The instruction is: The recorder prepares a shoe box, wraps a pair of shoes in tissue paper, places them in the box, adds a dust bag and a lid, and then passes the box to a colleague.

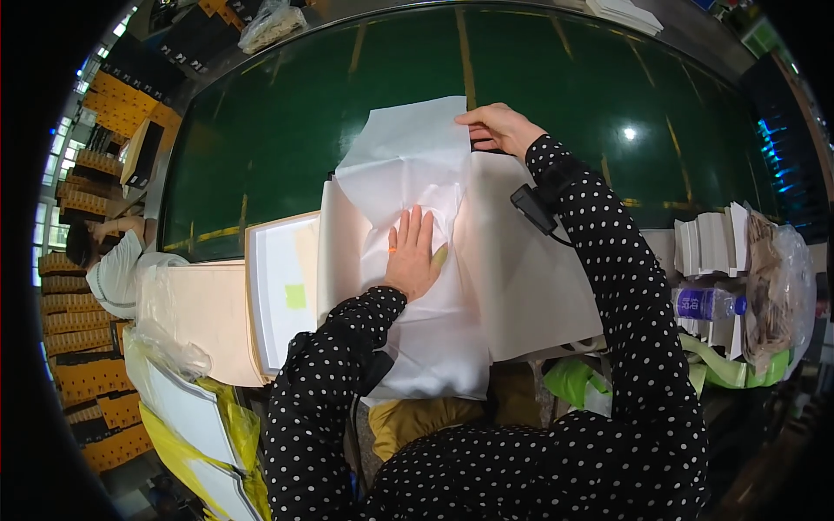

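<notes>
A thin white sheet of tissue paper (pixel 404 143) lies in and over an open pale box (pixel 530 269), its far end standing up beyond the box and its near end hanging over the front. My left hand (pixel 412 265) is pressed flat on the paper inside the box, fingers stretched forward, with an orange ring-like band on one finger. At the paper's far right corner, my right hand (pixel 499 127) pinches the edge between thumb and fingers. Creases run through the sheet around my left hand. The paper hides the bottom of the box.
The green belt-like surface (pixel 287 130) spans the far side. Left of the box lie a shallow white tray (pixel 271 304) and pale boards (pixel 208 308). To the right are stacked white pieces (pixel 708 245), a bottle with a purple label (pixel 699 303) and clear plastic wrapping (pixel 795 286).
</notes>
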`<state>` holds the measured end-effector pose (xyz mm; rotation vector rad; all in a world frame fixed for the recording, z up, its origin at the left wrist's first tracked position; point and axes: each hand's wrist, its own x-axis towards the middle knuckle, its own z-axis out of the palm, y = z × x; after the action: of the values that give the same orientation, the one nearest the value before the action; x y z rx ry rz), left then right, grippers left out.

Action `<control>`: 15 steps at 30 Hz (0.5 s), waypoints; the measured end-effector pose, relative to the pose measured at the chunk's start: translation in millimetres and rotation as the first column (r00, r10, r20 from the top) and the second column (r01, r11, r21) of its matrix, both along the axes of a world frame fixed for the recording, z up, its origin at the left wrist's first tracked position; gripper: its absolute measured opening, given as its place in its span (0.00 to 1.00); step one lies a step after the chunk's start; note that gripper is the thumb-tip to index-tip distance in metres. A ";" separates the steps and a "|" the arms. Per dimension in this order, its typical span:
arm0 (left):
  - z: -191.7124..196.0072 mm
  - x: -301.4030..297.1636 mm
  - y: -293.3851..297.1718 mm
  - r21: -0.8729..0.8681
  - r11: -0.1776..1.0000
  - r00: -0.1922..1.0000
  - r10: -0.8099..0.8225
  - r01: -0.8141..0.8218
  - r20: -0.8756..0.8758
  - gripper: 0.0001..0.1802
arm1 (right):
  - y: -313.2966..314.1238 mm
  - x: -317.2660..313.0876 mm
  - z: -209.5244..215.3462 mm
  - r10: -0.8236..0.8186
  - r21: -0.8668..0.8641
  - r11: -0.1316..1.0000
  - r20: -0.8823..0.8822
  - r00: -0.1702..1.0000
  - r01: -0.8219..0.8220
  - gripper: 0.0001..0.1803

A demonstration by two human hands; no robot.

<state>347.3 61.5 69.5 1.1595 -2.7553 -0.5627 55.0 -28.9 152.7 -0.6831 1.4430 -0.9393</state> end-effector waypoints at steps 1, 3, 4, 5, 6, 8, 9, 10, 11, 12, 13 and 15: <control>0.6 -4.2 0.1 0.000 1.000 1.000 -0.005 0.005 -0.003 0.39 | -0.7 -4.4 -3.1 -0.045 0.011 0.999 -0.045 0.998 0.045 0.17; 5.1 -4.6 -1.2 0.110 0.993 0.996 0.044 -0.036 -0.073 0.40 | 0.4 -4.8 -6.6 -0.018 0.045 0.999 -0.105 0.994 0.023 0.17; 4.7 -4.8 -1.3 0.109 0.993 0.997 0.041 -0.033 -0.072 0.40 | 1.3 -5.4 -7.9 0.011 0.081 0.997 -0.166 0.986 0.002 0.17; 5.1 -4.8 -2.0 0.100 0.993 0.990 0.077 -0.066 -0.116 0.37 | 1.4 -4.2 -7.1 0.011 0.078 0.997 -0.166 0.986 0.001 0.17; 5.6 -4.9 -3.1 0.092 0.991 0.981 0.113 -0.099 -0.160 0.35 | 2.8 -2.5 -6.8 -0.001 0.072 0.997 -0.165 0.986 0.013 0.15; 13.4 0.7 -13.6 0.243 0.951 0.940 0.249 -0.191 -0.233 0.31 | 8.1 11.4 2.4 0.003 0.052 0.999 -0.189 0.982 0.007 0.16; 23.9 -2.8 -20.0 0.401 0.884 0.881 0.374 -0.242 -0.291 0.27 | 8.7 8.3 3.0 -0.004 0.050 0.999 -0.192 0.981 0.014 0.16; 35.5 -3.6 -27.2 0.399 0.886 0.882 0.368 -0.236 -0.295 0.27 | 9.2 5.7 3.4 0.020 0.001 1.000 -0.252 0.967 -0.020 0.20; 51.8 -2.4 -35.0 0.247 0.940 0.882 0.313 -0.235 -0.353 0.24 | 10.5 3.2 2.6 0.039 -0.043 0.998 -0.312 0.949 -0.056 0.24; 66.7 3.8 -44.3 0.089 0.966 0.882 0.257 -0.242 -0.396 0.21 | 12.6 8.5 5.3 0.041 -0.042 0.998 -0.308 0.951 -0.057 0.24; 79.9 8.5 -55.3 -0.111 0.975 0.920 0.141 -0.194 -0.365 0.23 | 18.9 14.6 11.9 0.003 -0.112 0.991 -0.528 0.849 -0.074 0.26; 100.5 16.7 -78.0 -0.307 0.942 0.950 0.033 -0.133 -0.311 0.25 | 30.0 24.2 15.5 -0.051 -0.176 0.978 -0.713 0.699 -0.109 0.27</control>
<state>364.0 -16.5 170.0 1.0123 -2.4075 -0.2367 79.2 1.1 168.1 -1.3342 2.0242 -0.8332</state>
